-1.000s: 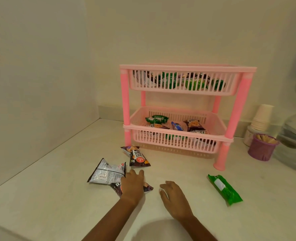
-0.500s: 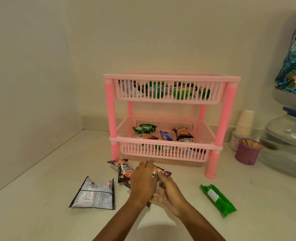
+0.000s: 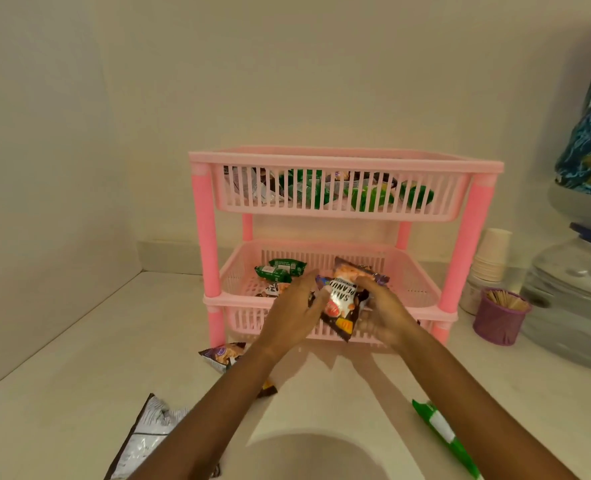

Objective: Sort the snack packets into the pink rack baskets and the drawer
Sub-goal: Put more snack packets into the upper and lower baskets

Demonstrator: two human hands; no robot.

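With both hands up at the lower basket (image 3: 422,271), I've got my left hand (image 3: 292,315) and right hand (image 3: 384,317) closed together on a small bunch of peanut packets (image 3: 342,306), held over its front rim. Next I judge they need easing forward and dropping in; a green packet (image 3: 443,434), a silver packet (image 3: 148,434) and another peanut one (image 3: 223,353) wait on the table (image 3: 62,358).

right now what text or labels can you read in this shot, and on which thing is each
"SAL" over "PEANUT", cut off by the fingers: on the dark peanut packet held between the left hand and the right hand.
Partial "PE": packet in the lower basket.
Print on the green packets and the silver packet: too blurred.
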